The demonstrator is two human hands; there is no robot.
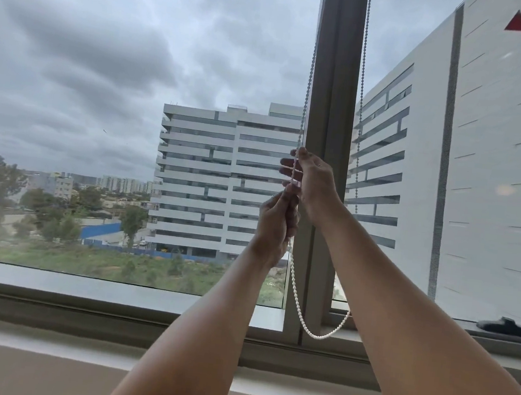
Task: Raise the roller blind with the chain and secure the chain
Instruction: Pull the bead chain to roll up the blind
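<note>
Head cam: both hands are pinching the same strand of the bead chain (pixel 318 337) beside the window post (pixel 336 76), right hand (pixel 309 176) just above left hand (pixel 277 221), with the slack loop dangling by the sill (pixel 83 280). It's looking light, floppy and slippery, so I'm guessing fingertips pinching between beads are gripping best.

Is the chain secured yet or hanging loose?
Loose: the chain loop dangles free, fastened to nothing; left hand and right hand grip it.
</note>
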